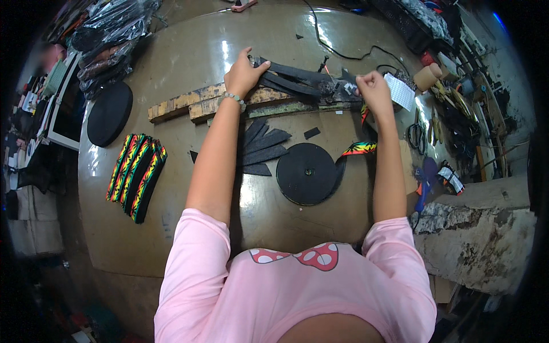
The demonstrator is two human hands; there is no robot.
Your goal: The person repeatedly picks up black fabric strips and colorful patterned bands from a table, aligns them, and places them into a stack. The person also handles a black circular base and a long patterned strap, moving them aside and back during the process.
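Observation:
My left hand [245, 74] is closed at the left end of several long black fabric strips [294, 77], its thumb against them. These strips lie across wooden bars [197, 104] on the table. Farther right, my right hand [374, 91] makes a pinch beside the strips' bunched far end; what sits between its fingertips is too small to make out. Below that hand runs a ribbon [359, 148] in red, yellow, green and black, partly hidden by my forearm. It comes off a round black roll [306, 174]. Short dark fabric pieces [266, 146] fan out left of the roll.
At left lie a stack of patterned ribbon strips [136, 174] and a black disc-shaped roll [110, 114]. Plastic-wrapped bundles [111, 40] stand behind. On the right are white paper [400, 91], scissors [416, 136], a thread cone [428, 76] and a black cable [349, 57].

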